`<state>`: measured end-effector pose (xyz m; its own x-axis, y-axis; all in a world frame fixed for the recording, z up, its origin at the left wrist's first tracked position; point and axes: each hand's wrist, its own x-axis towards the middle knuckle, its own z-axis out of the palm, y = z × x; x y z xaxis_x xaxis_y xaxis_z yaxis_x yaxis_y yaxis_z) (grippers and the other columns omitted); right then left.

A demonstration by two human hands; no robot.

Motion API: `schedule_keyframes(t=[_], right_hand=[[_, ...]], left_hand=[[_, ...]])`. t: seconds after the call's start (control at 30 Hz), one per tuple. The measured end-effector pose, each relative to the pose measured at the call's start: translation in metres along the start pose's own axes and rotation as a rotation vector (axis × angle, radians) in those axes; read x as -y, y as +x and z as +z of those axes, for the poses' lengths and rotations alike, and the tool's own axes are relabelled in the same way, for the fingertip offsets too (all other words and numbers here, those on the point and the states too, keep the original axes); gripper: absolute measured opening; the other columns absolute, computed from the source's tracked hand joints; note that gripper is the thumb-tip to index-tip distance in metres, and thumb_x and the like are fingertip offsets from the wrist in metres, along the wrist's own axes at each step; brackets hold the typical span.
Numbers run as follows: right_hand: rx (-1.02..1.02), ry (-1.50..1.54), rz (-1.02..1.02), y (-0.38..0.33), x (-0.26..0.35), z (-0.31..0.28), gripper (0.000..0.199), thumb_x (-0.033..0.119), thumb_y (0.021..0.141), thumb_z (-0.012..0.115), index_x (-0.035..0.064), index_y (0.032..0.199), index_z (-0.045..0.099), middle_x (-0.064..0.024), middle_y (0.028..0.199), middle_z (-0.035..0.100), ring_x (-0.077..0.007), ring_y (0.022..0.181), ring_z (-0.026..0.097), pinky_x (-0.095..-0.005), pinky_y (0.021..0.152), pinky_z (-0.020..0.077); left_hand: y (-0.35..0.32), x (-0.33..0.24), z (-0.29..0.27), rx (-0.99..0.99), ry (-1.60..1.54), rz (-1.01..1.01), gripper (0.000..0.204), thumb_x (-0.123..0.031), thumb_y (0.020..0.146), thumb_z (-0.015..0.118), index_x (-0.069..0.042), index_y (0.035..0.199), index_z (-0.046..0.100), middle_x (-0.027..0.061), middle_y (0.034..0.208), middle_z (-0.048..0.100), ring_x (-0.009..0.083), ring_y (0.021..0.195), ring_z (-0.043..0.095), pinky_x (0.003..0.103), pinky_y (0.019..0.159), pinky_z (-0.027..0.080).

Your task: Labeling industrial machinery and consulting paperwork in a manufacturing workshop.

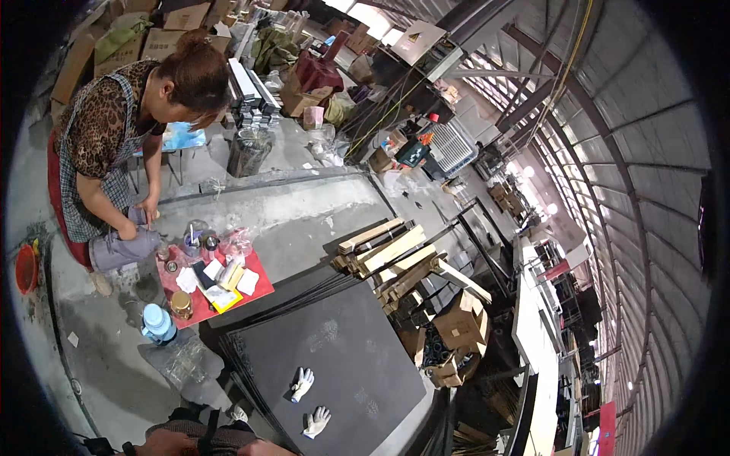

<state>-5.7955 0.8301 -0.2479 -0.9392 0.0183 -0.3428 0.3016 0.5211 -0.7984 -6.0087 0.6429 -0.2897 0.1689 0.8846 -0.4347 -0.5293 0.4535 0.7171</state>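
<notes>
At the lower edge show bare skin of my left arm (167, 442) and my right arm (262, 448), beside my dark clothing. The hands themselves are out of sight, so what they hold is hidden. Nearest to me lies a stack of large dark grey boards (357, 357). On it rest two empty white work gloves, one glove (303, 384) above the other glove (316, 422), fingers spread, cuffs toward me. At the left a co-worker (106, 159) in a checked apron bends over, both hands at a grey-purple jug (125, 249) that is tilted toward a low table.
The red-topped table (199, 310) bears cups, papers and a golden jar (181, 305). Beside it stands a light blue thermos (157, 323). Wooden strips (395, 254) and an open cardboard box (462, 323) lie behind the boards. A red basin (26, 270) is far left.
</notes>
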Motion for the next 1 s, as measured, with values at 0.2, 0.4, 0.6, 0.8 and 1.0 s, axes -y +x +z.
schedule_keyframes(t=[0.2,0.4,0.6,0.8,1.0], right_hand=[[-0.113,0.039,-0.179,0.007,-0.042,0.019,0.027,0.031,0.073,0.069,0.005,0.079,0.067,-0.0155,0.071,0.062,-0.0321,0.065,0.059,-0.0433,0.059,0.0452],[-0.08,0.062,-0.068,-0.005,-0.01,0.007,0.025,0.027,0.072,0.068,0.005,0.083,0.07,-0.0157,0.077,0.065,-0.0327,0.07,0.061,-0.0426,0.064,0.0487],[-0.213,-0.142,-0.023,-0.022,0.029,0.011,0.035,0.021,0.074,0.066,0.0044,0.105,0.065,-0.0168,0.087,0.066,-0.0333,0.079,0.063,-0.0433,0.073,0.0506],[-0.168,-0.274,0.081,-0.037,0.059,0.003,0.034,0.025,0.076,0.065,0.0093,0.105,0.066,-0.0158,0.081,0.065,-0.0324,0.069,0.063,-0.0418,0.061,0.0506],[-0.193,-0.381,0.076,-0.055,0.035,0.016,0.023,0.028,0.075,0.064,0.0132,0.092,0.07,-0.0112,0.068,0.064,-0.0298,0.057,0.061,-0.0415,0.051,0.0483]], left_hand=[[0.01,-0.024,0.016,-0.049,1.173,0.253,0.025,-0.027,0.082,0.063,-0.007,0.098,0.065,0.0149,0.081,0.06,0.0325,0.071,0.057,0.042,0.062,0.046],[0.023,-0.014,0.035,-0.2,0.914,0.386,0.018,-0.023,0.081,0.062,-0.005,0.081,0.064,0.0148,0.076,0.061,0.0338,0.071,0.059,0.042,0.062,0.047],[0.027,-0.039,0.023,0.14,1.277,0.478,0.013,-0.026,0.085,0.057,-0.013,0.087,0.059,0.008,0.075,0.049,0.0278,0.072,0.059,0.04,0.059,0.045],[0.041,-0.014,0.013,0.267,1.434,0.616,0.015,-0.027,0.083,0.053,-0.012,0.081,0.053,0.0067,0.078,0.046,0.025,0.072,0.058,0.038,0.058,0.045],[0.041,-0.025,0.034,0.413,1.521,0.579,0.009,-0.023,0.082,0.049,-0.014,0.084,0.049,0.0071,0.08,0.043,0.0231,0.073,0.057,0.037,0.061,0.048]])
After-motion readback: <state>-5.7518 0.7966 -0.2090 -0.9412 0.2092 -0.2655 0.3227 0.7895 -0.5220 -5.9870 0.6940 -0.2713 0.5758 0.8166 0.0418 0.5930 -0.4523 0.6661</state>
